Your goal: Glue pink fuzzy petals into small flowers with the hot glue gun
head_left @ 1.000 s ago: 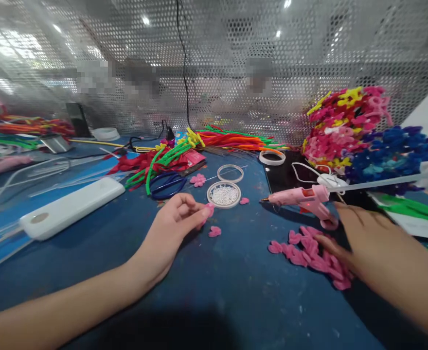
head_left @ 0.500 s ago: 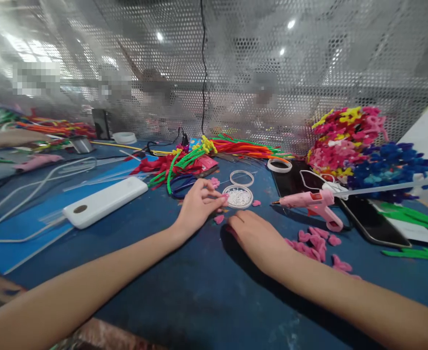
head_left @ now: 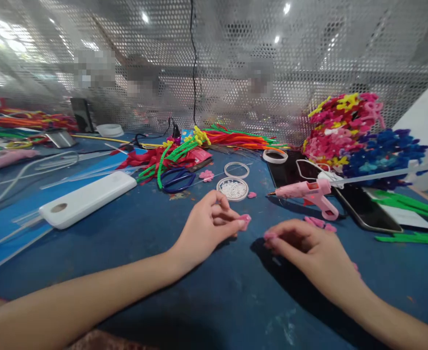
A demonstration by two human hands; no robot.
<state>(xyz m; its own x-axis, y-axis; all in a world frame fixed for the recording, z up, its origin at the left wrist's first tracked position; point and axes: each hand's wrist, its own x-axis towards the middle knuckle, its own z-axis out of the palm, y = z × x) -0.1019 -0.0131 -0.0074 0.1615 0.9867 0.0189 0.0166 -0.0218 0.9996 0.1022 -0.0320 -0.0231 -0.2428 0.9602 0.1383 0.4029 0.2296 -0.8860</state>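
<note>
Left hand (head_left: 208,226) rested on the blue table (head_left: 126,253), its thumb and fingers pinched on a small pink petal piece (head_left: 244,221) held just above the surface. Right hand (head_left: 309,253) lay close beside it, fingers curled, with a second pink petal (head_left: 270,236) pinched at its fingertips; how firmly it gripped could not be told.

Behind everything stood a perforated metal screen (head_left: 309,58), with a black cable (head_left: 193,63) hanging down it. At the far right sat a big heap of finished pipe-cleaner flowers (head_left: 360,136), pink, yellow and blue. Loose pipe cleaners (head_left: 236,138) in red, orange and green lay along the back edge, and green ones (head_left: 411,206) lay at the right. A white oblong case (head_left: 86,198) lay well to the left of the hands. A black phone (head_left: 367,209) lay near the right edge, and the pink glue gun (head_left: 309,190) stood propped beside it, nozzle pointing left, a clear glue stick jutting from its rear. Blue-handled scissors (head_left: 177,179) lay by the red pipe cleaners. A round dish of white beads (head_left: 232,188) sat just beyond the left hand, with its clear lid (head_left: 236,170) behind it. A few loose pink petals (head_left: 321,223) lay near the glue gun's handle, partly hidden by the right hand.
</note>
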